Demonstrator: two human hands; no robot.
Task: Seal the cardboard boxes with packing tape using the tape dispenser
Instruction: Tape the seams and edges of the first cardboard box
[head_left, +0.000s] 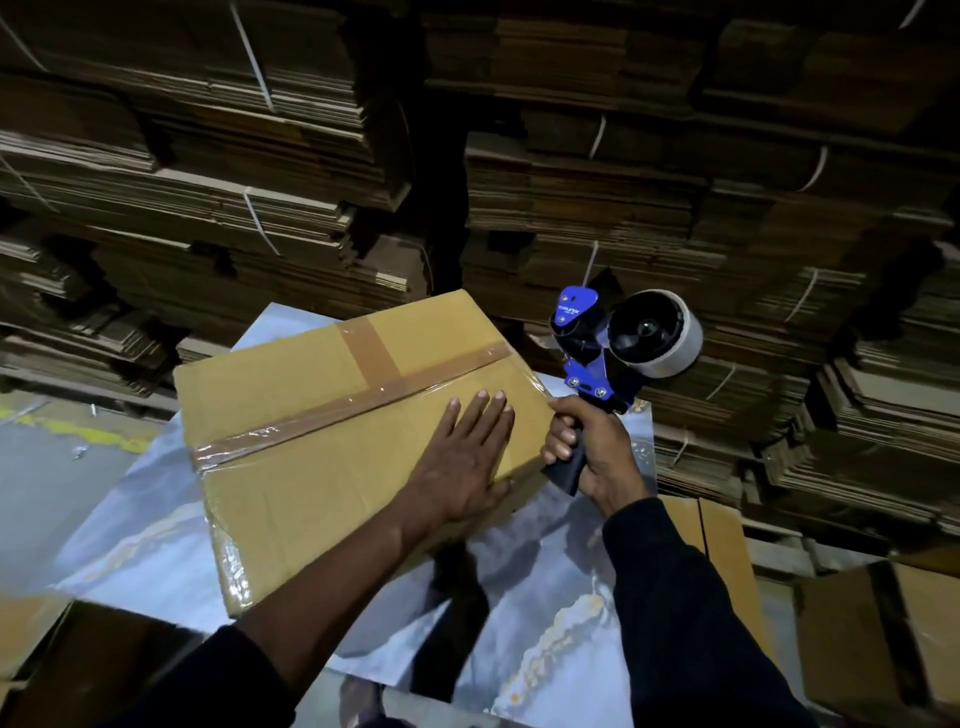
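Two hands busy: left hand (470, 457) flat, fingers spread on taped cardboard box (332, 441); right hand (597, 449) fingers curled round tape dispenser (618, 358) handle, off box's right edge.

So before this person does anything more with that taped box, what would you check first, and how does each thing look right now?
1. Long brown tape strip runs the full length of the tan cardboard box: ok.
2. Short cross strip is laid over the seam: ok.
3. Left hand lies flat on the box, steadying it: ok.
4. Right hand grips the handle of the blue tape dispenser, which is lifted off the box: ok.
5. White tape roll has tape left: ok.
6. Tape is pressed down over the box's ends: cannot tell.
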